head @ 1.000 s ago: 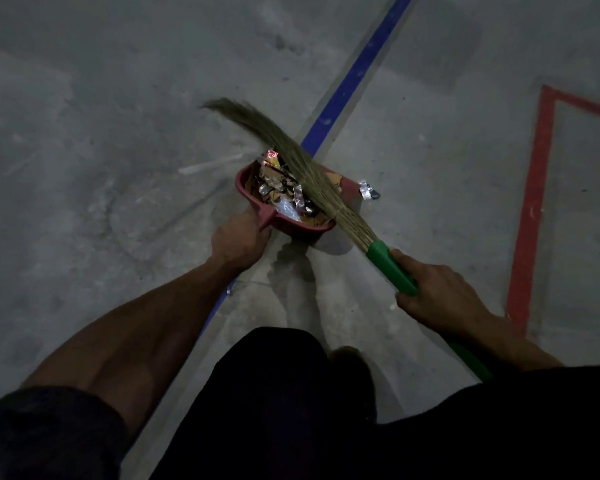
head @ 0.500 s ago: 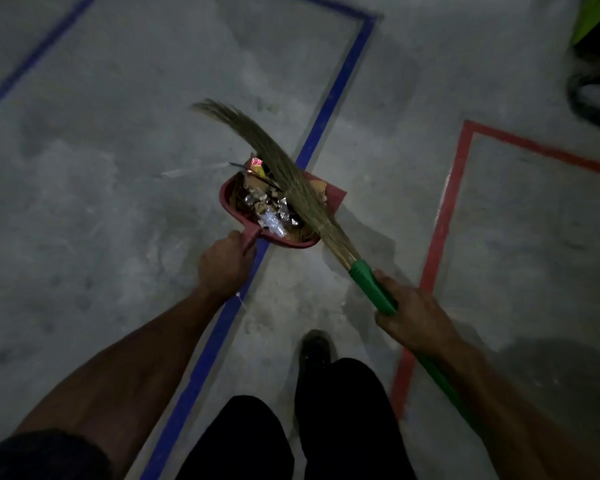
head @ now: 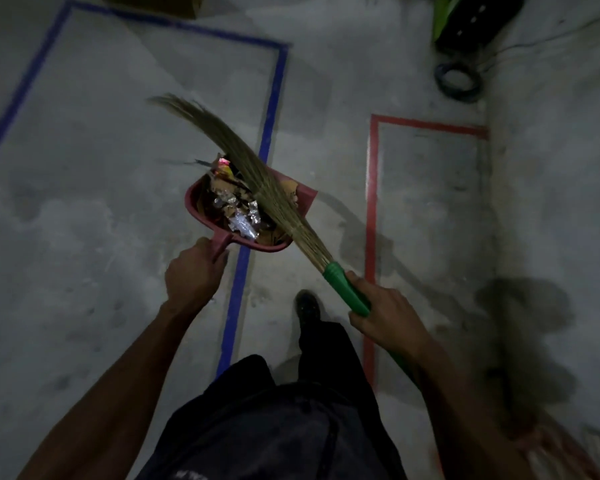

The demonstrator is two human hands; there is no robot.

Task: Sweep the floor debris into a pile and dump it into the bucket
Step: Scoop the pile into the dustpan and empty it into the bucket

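Note:
My left hand (head: pixel 194 275) grips the handle of a red dustpan (head: pixel 196 202), held above the floor in the middle of the view. The pan is filled with debris (head: pixel 234 211): foil scraps, wrappers and bits of cardboard. My right hand (head: pixel 385 315) holds the green handle (head: pixel 343 285) of a grass broom. The broom's bristles (head: pixel 243 157) lie slantwise across the debris and reach past the pan to the upper left. No bucket is recognisable in the view.
The concrete floor carries a blue tape rectangle (head: pixel 274 98) and a red tape rectangle (head: pixel 373 202). A dark coiled ring (head: pixel 458 81) and a green-and-black object (head: pixel 475 19) lie at the upper right. My foot (head: pixel 307 304) is below the pan.
The dustpan with the debris has been lifted off the floor and carried forward, the broom resting on it. More of the taped floor and the upper right objects came into view.

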